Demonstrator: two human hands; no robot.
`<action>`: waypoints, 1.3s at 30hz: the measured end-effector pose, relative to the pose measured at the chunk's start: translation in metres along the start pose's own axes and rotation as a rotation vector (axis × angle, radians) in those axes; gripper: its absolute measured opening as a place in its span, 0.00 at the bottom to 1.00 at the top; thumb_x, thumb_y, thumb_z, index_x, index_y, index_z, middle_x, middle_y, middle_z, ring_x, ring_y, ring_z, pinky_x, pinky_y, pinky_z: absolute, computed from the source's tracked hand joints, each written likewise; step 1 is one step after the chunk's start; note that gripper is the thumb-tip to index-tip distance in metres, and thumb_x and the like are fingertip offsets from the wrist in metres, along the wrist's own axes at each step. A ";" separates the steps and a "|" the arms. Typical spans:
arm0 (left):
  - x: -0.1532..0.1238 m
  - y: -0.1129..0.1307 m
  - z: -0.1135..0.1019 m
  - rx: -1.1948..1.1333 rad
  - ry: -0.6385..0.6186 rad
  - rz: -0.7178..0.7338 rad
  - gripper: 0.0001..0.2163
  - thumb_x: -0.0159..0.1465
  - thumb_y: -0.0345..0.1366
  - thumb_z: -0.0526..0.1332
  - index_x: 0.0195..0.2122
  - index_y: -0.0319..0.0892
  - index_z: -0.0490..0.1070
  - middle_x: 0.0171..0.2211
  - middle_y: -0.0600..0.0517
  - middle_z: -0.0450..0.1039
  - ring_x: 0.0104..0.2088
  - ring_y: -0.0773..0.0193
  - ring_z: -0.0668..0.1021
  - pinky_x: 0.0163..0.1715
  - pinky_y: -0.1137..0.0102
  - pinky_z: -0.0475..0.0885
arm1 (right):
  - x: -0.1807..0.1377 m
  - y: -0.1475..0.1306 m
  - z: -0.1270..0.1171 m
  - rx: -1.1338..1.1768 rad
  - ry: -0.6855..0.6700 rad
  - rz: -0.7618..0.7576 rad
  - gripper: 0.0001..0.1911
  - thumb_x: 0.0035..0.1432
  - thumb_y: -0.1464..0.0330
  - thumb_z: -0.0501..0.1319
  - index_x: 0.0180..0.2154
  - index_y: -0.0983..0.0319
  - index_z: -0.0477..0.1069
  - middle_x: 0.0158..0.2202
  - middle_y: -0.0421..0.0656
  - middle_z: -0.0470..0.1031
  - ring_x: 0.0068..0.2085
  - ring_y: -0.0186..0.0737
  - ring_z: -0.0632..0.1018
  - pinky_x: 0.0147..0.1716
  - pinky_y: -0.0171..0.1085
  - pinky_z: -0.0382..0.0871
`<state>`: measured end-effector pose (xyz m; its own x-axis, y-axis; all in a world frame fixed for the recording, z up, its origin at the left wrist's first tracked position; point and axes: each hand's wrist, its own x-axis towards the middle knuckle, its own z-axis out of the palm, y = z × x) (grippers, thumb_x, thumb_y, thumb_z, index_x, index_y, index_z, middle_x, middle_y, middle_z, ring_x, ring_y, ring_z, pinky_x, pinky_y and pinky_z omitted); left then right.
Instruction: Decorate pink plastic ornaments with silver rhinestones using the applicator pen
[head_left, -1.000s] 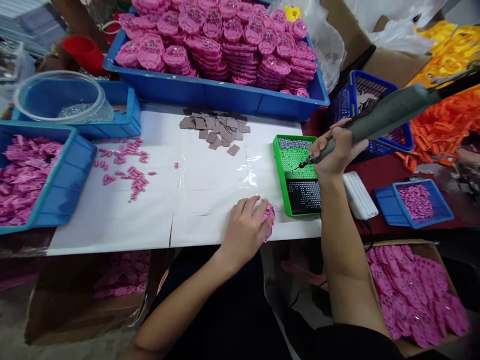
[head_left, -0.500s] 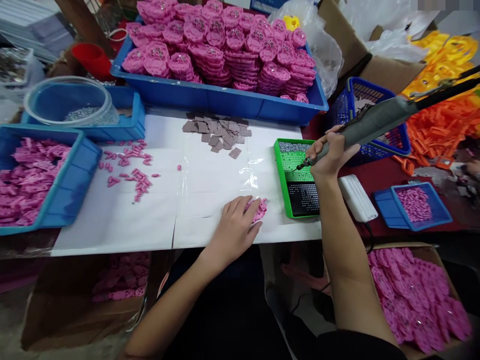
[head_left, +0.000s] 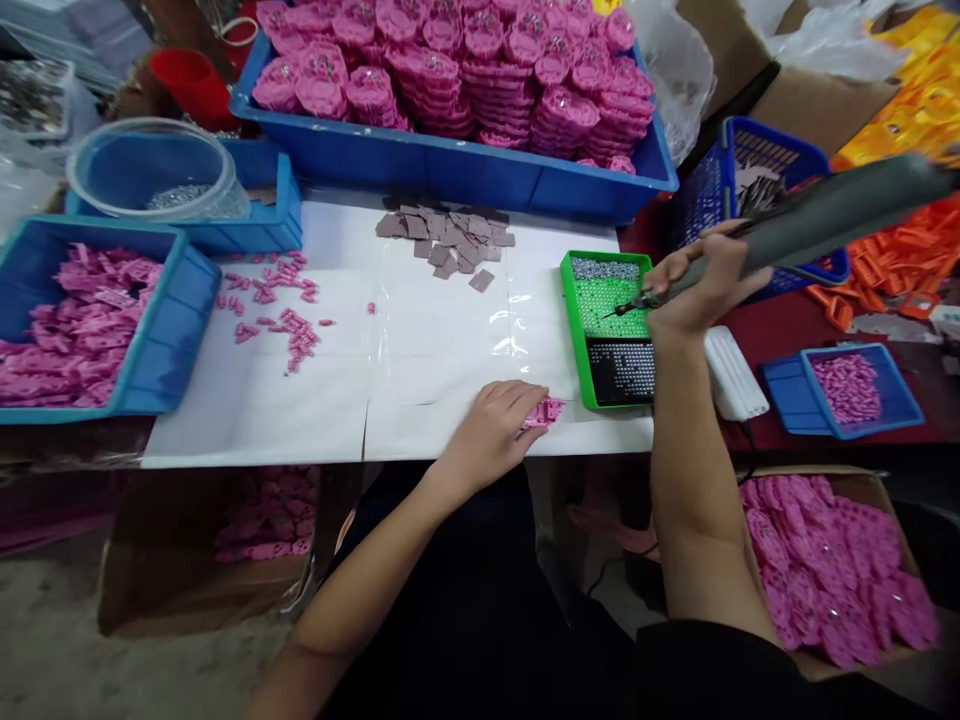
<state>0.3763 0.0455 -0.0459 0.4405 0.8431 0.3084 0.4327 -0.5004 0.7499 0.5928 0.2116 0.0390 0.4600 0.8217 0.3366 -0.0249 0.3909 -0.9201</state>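
Observation:
Near the front edge of the white-covered table, my left hand (head_left: 491,430) has its fingers and thumb closed around a pink plastic part (head_left: 552,410). Most of that part is hidden under the fingers. My right hand (head_left: 701,280) grips a grey electric screwdriver (head_left: 821,218), its thin bit pointing left over a green tray (head_left: 577,345). Small screws stand in rows in the tray's perforated green plate and black plate, with loose silvery ones at its far end. Whether a screw sits on the bit I cannot tell.
Brownish square plates (head_left: 457,240) lie in a heap mid-table, with small pink pieces (head_left: 296,335) scattered to their left. A blue crate (head_left: 480,175) of stacked pink parts spans the back. Blue bins (head_left: 169,350) stand left; a white power box (head_left: 735,375) lies right.
My left hand has gone from lying over the pink part to gripping it at the side, a little further right. The screwdriver stays over the green tray. The whole view has shifted slightly.

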 end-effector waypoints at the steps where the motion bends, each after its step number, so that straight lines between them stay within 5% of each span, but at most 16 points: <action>1: 0.000 -0.001 -0.001 -0.019 0.003 -0.006 0.18 0.70 0.37 0.64 0.59 0.42 0.67 0.56 0.44 0.76 0.57 0.51 0.76 0.59 0.54 0.70 | -0.011 -0.010 0.000 0.047 -0.010 0.001 0.28 0.44 0.45 0.67 0.37 0.53 0.58 0.18 0.32 0.49 0.19 0.31 0.52 0.19 0.42 0.47; 6: 0.003 -0.003 -0.004 -0.077 0.019 -0.038 0.17 0.67 0.35 0.68 0.56 0.43 0.69 0.53 0.46 0.77 0.55 0.53 0.78 0.57 0.56 0.72 | -0.089 -0.059 0.003 0.173 -0.286 -0.053 0.14 0.51 0.61 0.64 0.37 0.56 0.61 0.15 0.32 0.55 0.14 0.33 0.56 0.13 0.37 0.51; 10: 0.004 -0.004 -0.004 -0.100 0.021 -0.017 0.13 0.67 0.35 0.67 0.52 0.44 0.72 0.52 0.47 0.78 0.55 0.54 0.78 0.58 0.57 0.71 | -0.126 -0.064 0.005 0.143 -0.458 0.025 0.14 0.56 0.61 0.64 0.36 0.56 0.58 0.15 0.31 0.60 0.12 0.34 0.59 0.12 0.36 0.58; 20: 0.005 -0.010 0.003 -0.070 0.058 0.053 0.08 0.70 0.37 0.64 0.48 0.41 0.76 0.53 0.45 0.79 0.54 0.55 0.78 0.56 0.57 0.72 | -0.134 -0.049 0.009 0.067 -0.372 0.151 0.19 0.51 0.59 0.66 0.34 0.56 0.56 0.14 0.30 0.56 0.12 0.32 0.56 0.13 0.34 0.56; 32: 0.002 -0.019 0.010 -0.060 0.040 0.078 0.07 0.70 0.37 0.65 0.46 0.42 0.77 0.54 0.44 0.78 0.54 0.54 0.77 0.56 0.55 0.72 | -0.132 -0.042 0.010 0.112 -0.521 0.178 0.18 0.53 0.57 0.66 0.34 0.57 0.57 0.16 0.29 0.56 0.12 0.30 0.57 0.13 0.33 0.54; 36: 0.003 -0.017 0.007 -0.006 0.031 0.070 0.08 0.71 0.38 0.63 0.47 0.43 0.77 0.54 0.45 0.77 0.54 0.54 0.77 0.56 0.57 0.71 | -0.123 -0.053 0.006 0.060 -0.405 0.116 0.17 0.51 0.58 0.63 0.35 0.56 0.57 0.16 0.31 0.56 0.13 0.31 0.57 0.13 0.35 0.55; 39: 0.003 -0.010 0.003 0.090 0.000 0.067 0.11 0.72 0.39 0.61 0.52 0.44 0.75 0.54 0.45 0.76 0.54 0.54 0.76 0.55 0.58 0.70 | -0.110 -0.065 0.002 0.031 -0.082 -0.066 0.14 0.54 0.60 0.60 0.38 0.58 0.59 0.18 0.32 0.56 0.15 0.31 0.58 0.14 0.35 0.55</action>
<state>0.3756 0.0525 -0.0539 0.4714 0.8068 0.3561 0.4709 -0.5717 0.6719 0.5420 0.0965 0.0617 0.3878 0.8241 0.4129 -0.0245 0.4570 -0.8891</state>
